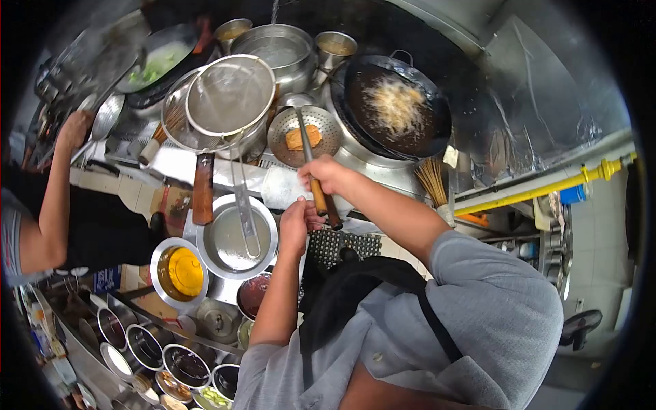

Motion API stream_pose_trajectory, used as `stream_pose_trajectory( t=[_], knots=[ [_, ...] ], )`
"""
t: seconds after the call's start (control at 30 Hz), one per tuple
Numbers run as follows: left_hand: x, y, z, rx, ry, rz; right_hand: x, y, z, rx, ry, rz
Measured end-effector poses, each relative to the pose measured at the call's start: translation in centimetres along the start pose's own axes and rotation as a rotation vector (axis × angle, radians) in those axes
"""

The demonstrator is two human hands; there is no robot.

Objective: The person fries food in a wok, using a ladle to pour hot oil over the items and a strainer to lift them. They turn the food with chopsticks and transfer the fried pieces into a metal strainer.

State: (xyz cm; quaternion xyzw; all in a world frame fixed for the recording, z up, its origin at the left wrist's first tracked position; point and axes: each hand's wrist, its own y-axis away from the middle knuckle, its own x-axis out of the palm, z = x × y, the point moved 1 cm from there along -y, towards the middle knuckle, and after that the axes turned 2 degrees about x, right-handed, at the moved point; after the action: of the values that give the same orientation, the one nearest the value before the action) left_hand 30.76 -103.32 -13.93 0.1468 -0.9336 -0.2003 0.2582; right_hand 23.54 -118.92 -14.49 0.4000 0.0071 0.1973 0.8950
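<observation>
My right hand (324,174) is closed round the wooden-handled shaft of a ladle (305,140), which reaches over a perforated strainer (328,130). A flat orange-brown piece of food (295,141) lies in the strainer bowl. A second, darker handle (333,213) runs beside the ladle's handle under my right hand. My left hand (295,222) is just below, its fingers loosely apart near the handle ends, holding nothing visible. Beside both hands is a folded white cloth (281,190). To the right, pale food (395,102) bubbles in dark oil inside a wok (441,126).
A mesh sieve (231,96) rests over a pot at centre left. Nearer me stand a metal basin (229,236) and a bowl of yellow liquid (183,272). A bamboo brush (430,181) is beside the wok. At left, a co-worker's hand (74,130) holds a utensil near another wok (179,37).
</observation>
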Motion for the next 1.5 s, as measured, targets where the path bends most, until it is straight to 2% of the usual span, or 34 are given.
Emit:
stream_pose_trajectory(
  t=[0.03,0.07,0.1,0.17,0.2,0.23,0.27,0.3,0.37,0.43,0.5,0.53,0.57,0.63,0.67,0.7,0.73,0.77,0.83,0.87,0.9,0.97,1.03,1.1,1.17,1.23,1.27,1.3,1.4,1.5],
  knots=[
    [0.6,-0.2,0.1,0.013,-0.029,-0.048,0.0,1.4,1.0,-0.014,-0.023,-0.016],
    [0.4,-1.4,2.2,0.095,-0.149,-0.142,0.4,3.9,2.7,-0.098,0.128,-0.154],
    [-0.4,-2.7,4.3,0.015,-0.204,-0.127,0.2,5.7,3.8,-0.179,0.277,-0.295],
    [-0.5,-2.7,6.5,-0.120,-0.218,0.011,-2.5,7.1,2.5,-0.282,0.261,-0.265],
    [-0.6,-2.2,7.1,-0.117,-0.227,0.021,-3.7,9.5,2.5,-0.279,0.092,-0.204],
    [-0.5,-1.7,7.8,-0.236,-0.111,0.092,-5.1,11.8,3.0,-0.273,-0.069,-0.138],
    [-0.3,-1.4,8.3,-0.357,0.003,0.161,-6.7,14.2,4.1,-0.269,-0.084,-0.118],
    [-0.1,-1.1,8.6,-0.361,-0.006,0.161,-8.8,16.0,4.7,-0.262,-0.102,-0.099],
    [0.3,-0.9,8.5,-0.423,0.102,0.238,-14.3,16.7,6.0,-0.299,0.094,-0.259],
    [0.1,-1.6,8.6,-0.433,0.160,0.290,-18.9,16.5,6.7,-0.435,0.375,-0.407],
    [0.4,-2.1,8.2,-0.491,0.226,0.314,-21.1,17.3,7.1,-0.424,0.493,-0.395],
    [0.5,-2.1,7.4,-0.468,-0.009,0.190,-21.3,17.8,6.8,-0.382,0.464,-0.394],
    [0.5,-1.7,6.7,-0.318,-0.266,-0.014,-22.3,17.2,5.7,-0.377,0.429,-0.365],
    [1.1,1.0,2.5,0.323,-0.823,-0.188,-24.0,16.8,4.3,-0.280,0.533,-0.394],
    [2.0,3.2,-0.4,0.381,-0.588,-0.221,-26.5,15.1,2.7,-0.279,0.522,-0.380],
    [3.0,5.5,-3.5,0.431,-0.354,-0.248,-29.1,12.9,0.4,-0.626,0.796,-0.542],
    [3.5,7.6,-5.9,0.476,-0.421,-0.317,-30.4,11.8,-1.0,-0.984,1.062,-0.703],
    [3.8,9.2,-8.0,0.525,-0.492,-0.386,-30.2,12.8,-0.8,-0.984,1.041,-0.699],
    [4.0,11.6,-10.5,0.596,-0.494,-0.476,-28.9,16.2,1.1,-0.425,1.060,-0.700],
    [3.2,12.1,-11.0,0.711,-0.651,-0.536,-28.9,16.9,1.2,-0.386,1.080,-0.714],
    [2.8,12.3,-11.3,0.931,-0.833,-0.655,-29.6,16.6,0.7,-0.390,1.058,-0.710],
    [2.2,12.9,-11.4,0.781,-0.649,-0.621,-31.1,16.0,-0.3,-0.469,1.025,-0.712],
    [3.3,12.3,-9.5,0.280,-0.613,-0.404,-30.7,16.7,0.0,-0.424,1.018,-0.711],
    [2.2,8.9,-3.6,-0.073,-0.774,-0.289,-30.9,16.7,-0.2,-0.444,1.117,-0.774],
    [-0.1,5.3,3.4,-0.019,-1.102,-0.193,-30.8,16.7,-0.3,-0.405,1.131,-0.760],
    [5.8,8.1,0.4,0.234,-1.048,-0.245,-30.0,16.4,-0.1,-0.370,1.128,-0.757],
    [4.4,7.1,1.0,0.238,-0.846,-0.175,-29.4,16.5,-0.2,-0.412,1.258,-0.864],
    [5.3,8.0,-0.7,0.147,-0.595,-0.114,-28.9,16.5,-0.3,-0.458,1.396,-0.967],
    [1.3,7.9,-2.2,-0.163,-0.419,-0.029,-25.4,16.7,1.1,-0.453,1.487,-0.881],
    [-5.5,6.9,-1.4,-0.167,-0.049,-0.263,-24.9,14.5,0.5,-0.384,1.574,-0.877]
  ],
)
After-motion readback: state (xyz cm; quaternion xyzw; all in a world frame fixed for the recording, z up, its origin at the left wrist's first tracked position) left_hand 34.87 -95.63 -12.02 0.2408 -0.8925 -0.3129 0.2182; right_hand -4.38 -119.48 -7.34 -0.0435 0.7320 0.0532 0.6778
